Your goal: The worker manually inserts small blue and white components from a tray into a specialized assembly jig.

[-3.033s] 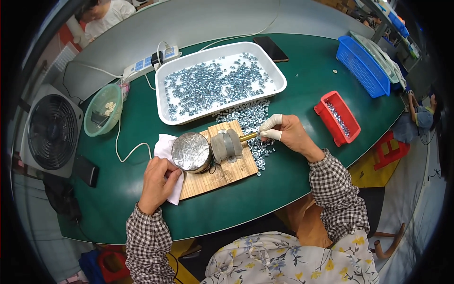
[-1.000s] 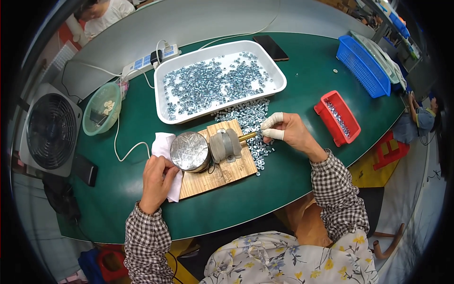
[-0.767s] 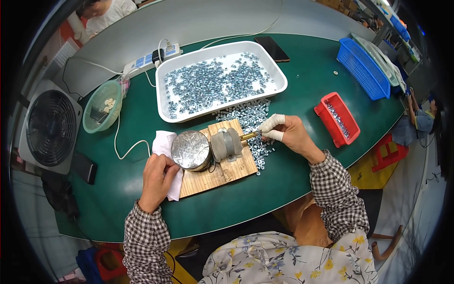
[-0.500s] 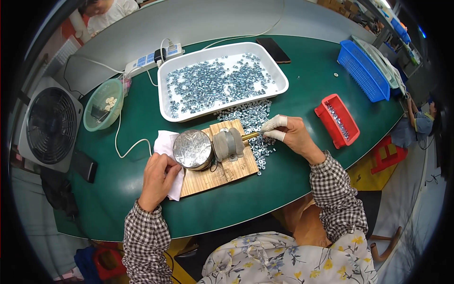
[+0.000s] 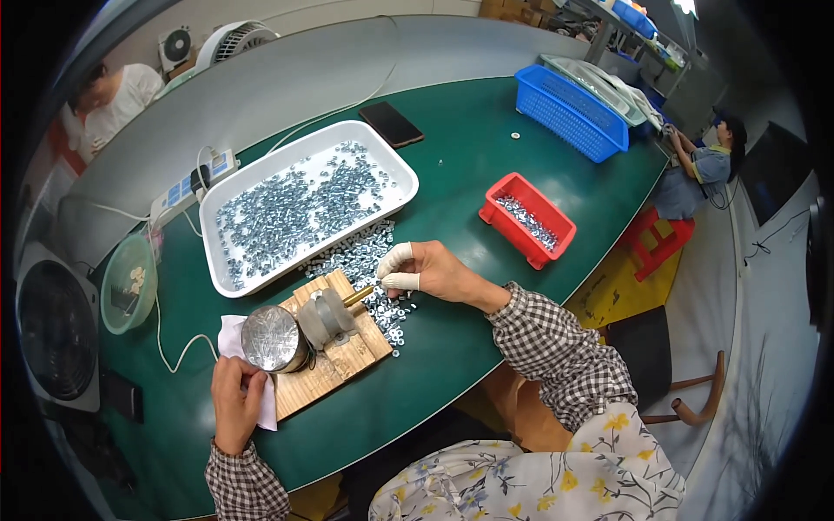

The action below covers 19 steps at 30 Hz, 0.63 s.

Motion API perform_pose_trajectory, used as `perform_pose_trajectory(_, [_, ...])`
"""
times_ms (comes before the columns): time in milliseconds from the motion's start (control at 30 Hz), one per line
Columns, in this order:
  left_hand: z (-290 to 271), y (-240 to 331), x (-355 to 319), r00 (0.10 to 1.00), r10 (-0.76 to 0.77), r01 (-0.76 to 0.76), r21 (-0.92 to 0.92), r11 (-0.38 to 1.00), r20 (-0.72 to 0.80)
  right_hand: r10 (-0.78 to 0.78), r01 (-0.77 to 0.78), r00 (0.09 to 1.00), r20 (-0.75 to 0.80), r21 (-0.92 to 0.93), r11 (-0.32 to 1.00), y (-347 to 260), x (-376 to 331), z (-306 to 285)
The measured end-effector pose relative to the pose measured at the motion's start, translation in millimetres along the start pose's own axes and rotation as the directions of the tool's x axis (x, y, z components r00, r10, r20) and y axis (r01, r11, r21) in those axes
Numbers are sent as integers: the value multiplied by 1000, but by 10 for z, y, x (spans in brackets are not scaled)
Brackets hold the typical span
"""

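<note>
My right hand [image 5: 434, 273], with white finger cots on thumb and forefinger, is closed in a pinch at the tip of a thin brass rod [image 5: 358, 296]. Whatever lies between those fingertips is too small to make out. The rod sticks out of a small grey motor-like unit [image 5: 325, 319] on a wooden board [image 5: 301, 392]. Beside that unit stands a round can-like part [image 5: 271, 337] with a shiny, crinkled top. My left hand [image 5: 234, 401] is curled closed against a white cloth [image 5: 267, 412] by this part; its fingertips are hidden. Small metal nuts [image 5: 382, 323] lie loose beyond the board.
A white tray [image 5: 401, 184] full of nuts stands behind the board. To the right are a red bin [image 5: 532, 227] with nuts and a blue basket [image 5: 573, 113]. A green bowl [image 5: 113, 300], a fan [image 5: 59, 326] and a power strip [image 5: 195, 187] are left. A phone [image 5: 391, 123] lies behind.
The whole view has swung to the right, so the table things sit farther left and lower. My right hand stays pinched at the rod's tip; my left stays at the cloth.
</note>
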<state>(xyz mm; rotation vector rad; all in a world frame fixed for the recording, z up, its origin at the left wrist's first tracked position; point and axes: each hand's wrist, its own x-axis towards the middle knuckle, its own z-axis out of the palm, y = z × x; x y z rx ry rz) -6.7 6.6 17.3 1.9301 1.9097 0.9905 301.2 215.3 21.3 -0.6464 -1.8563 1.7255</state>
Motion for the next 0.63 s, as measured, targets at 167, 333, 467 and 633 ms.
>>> perform_pose_trajectory(167, [-8,6,0,1000,-4,4,-3,1000,3,-11,11,1000,7,51,999,9,25,8])
perform_pose_trajectory(333, [-4,0,4,1000,-12,12,-12,1000,4,17,-18,1000,18,57,998,47,36,-21])
perform_pose_trajectory(467, [9,-40,8,1000,9,-9,5,1000,-11,27,-28,1000,15,61,998,49,36,-7])
perform_pose_trajectory(633, [15,-42,23,1000,-9,10,10,1000,-20,-15,15,1000,5,85,996,103,44,14])
